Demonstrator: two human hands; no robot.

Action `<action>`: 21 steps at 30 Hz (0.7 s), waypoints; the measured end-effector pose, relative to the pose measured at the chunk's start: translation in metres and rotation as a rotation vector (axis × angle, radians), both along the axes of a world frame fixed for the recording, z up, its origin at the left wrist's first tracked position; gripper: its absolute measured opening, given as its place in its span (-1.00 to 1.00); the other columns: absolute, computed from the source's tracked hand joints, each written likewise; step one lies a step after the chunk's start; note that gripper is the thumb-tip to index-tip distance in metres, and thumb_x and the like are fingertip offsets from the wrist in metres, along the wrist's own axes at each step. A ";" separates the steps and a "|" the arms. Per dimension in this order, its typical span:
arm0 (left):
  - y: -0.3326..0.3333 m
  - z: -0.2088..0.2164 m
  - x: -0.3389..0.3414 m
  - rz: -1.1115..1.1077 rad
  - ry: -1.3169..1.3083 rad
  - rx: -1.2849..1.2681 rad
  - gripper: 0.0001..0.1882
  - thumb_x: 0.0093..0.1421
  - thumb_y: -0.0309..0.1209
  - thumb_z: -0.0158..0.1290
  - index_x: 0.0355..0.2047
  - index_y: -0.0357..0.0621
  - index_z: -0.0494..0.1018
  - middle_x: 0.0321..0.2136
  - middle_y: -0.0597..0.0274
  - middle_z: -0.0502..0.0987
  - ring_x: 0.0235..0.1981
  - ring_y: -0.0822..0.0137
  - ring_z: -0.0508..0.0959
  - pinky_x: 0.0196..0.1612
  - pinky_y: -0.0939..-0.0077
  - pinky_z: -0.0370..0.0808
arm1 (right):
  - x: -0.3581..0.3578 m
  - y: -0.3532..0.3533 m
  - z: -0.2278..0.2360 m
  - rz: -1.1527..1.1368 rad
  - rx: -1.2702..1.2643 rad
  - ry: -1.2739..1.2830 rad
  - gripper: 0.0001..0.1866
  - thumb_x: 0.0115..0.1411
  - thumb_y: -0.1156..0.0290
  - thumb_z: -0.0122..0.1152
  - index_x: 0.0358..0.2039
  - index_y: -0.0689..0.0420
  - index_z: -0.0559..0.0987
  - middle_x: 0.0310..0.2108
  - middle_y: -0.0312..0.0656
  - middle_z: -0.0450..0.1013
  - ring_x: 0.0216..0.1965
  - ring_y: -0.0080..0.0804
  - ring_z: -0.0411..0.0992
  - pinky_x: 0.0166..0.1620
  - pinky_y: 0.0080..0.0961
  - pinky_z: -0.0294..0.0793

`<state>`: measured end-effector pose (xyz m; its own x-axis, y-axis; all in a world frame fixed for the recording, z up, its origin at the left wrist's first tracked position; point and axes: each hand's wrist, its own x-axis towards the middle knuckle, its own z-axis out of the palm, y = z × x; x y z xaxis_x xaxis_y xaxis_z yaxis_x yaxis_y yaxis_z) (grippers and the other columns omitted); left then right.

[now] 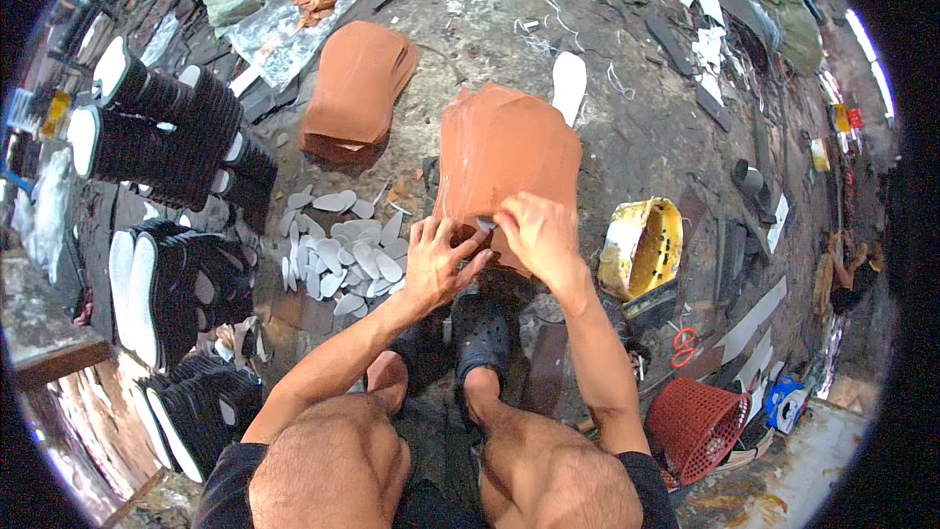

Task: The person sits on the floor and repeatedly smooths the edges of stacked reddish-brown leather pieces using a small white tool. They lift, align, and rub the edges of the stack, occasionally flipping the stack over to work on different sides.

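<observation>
In front of my feet lies a stack of brown sole-shaped sheets (509,152), with faint whitish streaks on its upper face. At its near edge my right hand (540,238) is closed, fingertips pinching a small dark grey pad (485,222). My left hand (439,260) rests against the same edge, fingers apart, the tips close to the pad. To the left of that hand is a loose pile of small grey oval pads (357,255). Farther off at the left stands a second stack of brown sheets (354,83). A white sole-shaped piece (569,88) lies just beyond the first stack.
A yellow-lined cut container (638,250) stands at the right, with orange-handled scissors (683,346) and a red plastic basket (693,429) nearer me. Dark soles (162,279) with pale faces are stacked along the left. Plastic sheeting (294,24) and scraps litter the far floor.
</observation>
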<state>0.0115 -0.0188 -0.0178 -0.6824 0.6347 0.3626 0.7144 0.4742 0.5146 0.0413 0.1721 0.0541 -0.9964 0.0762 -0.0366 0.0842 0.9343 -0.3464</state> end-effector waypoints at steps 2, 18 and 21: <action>-0.006 -0.004 -0.005 -0.050 -0.034 -0.052 -0.70 0.18 -0.08 0.22 -0.16 0.09 0.67 -0.23 0.18 0.48 -0.17 0.10 0.40 -0.07 0.15 0.31 | 0.021 -0.009 -0.009 0.094 0.119 0.003 -0.75 0.23 0.25 0.19 -0.19 0.12 0.63 -0.18 -0.20 0.55 -0.14 -0.14 0.55 -0.16 -0.12 0.57; 0.000 0.018 0.008 -0.087 -0.027 -0.244 -0.38 0.20 0.05 0.17 0.18 0.05 0.47 0.24 -0.03 0.29 0.29 -0.17 0.22 0.30 -0.15 0.20 | 0.023 0.067 -0.077 -0.582 -0.246 0.155 -0.37 0.30 0.11 0.22 0.18 0.39 0.41 0.17 0.29 0.36 0.22 0.21 0.32 0.28 -0.05 0.27; -0.010 0.016 0.001 0.242 -0.612 0.408 -0.22 0.16 -0.22 0.31 0.33 -0.12 0.25 0.27 -0.10 0.26 0.29 -0.08 0.27 0.31 0.05 0.28 | 0.007 0.017 -0.021 -0.488 -0.887 0.581 -0.50 0.26 0.57 0.24 0.18 0.39 0.37 0.03 0.12 0.50 0.04 -0.13 0.51 0.10 -0.31 0.50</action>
<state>0.0126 -0.0283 -0.0014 -0.9392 0.3396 0.0495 0.1475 0.2691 0.9518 0.0487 0.1895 0.0326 -0.7528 0.6323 0.1832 -0.0186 0.2577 -0.9660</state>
